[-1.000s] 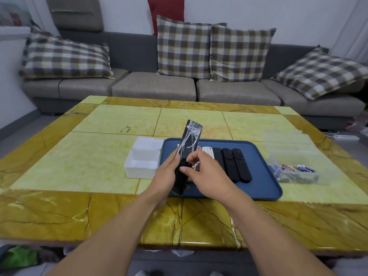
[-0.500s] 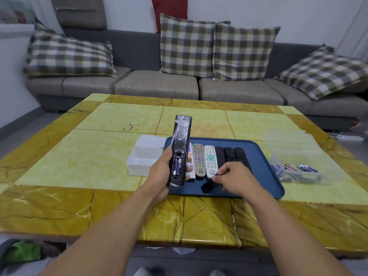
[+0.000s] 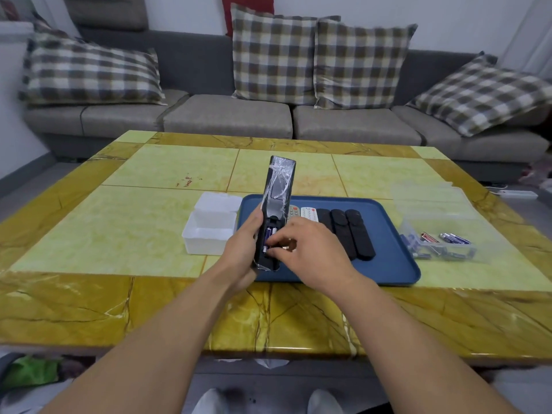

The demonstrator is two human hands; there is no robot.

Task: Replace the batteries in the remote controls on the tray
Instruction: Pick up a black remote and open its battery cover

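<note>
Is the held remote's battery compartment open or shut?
Open: the remote shows batteries in its uncovered bay, with right hand fingers at them.

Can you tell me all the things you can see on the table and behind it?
held remote: one, black, plastic-wrapped, upright over tray's left end, batteries showing
tray: one, blue, table middle
light remotes: two visible, on tray, partly hidden
black remotes: three, side by side on tray
white containers: two, left of tray
clear box: one, right of tray, loose batteries inside
table: one, yellow marble
sofa: one, grey
checked cushions: four
red cushion: one
left hand: grips held remote
right hand: fingers at batteries
</note>
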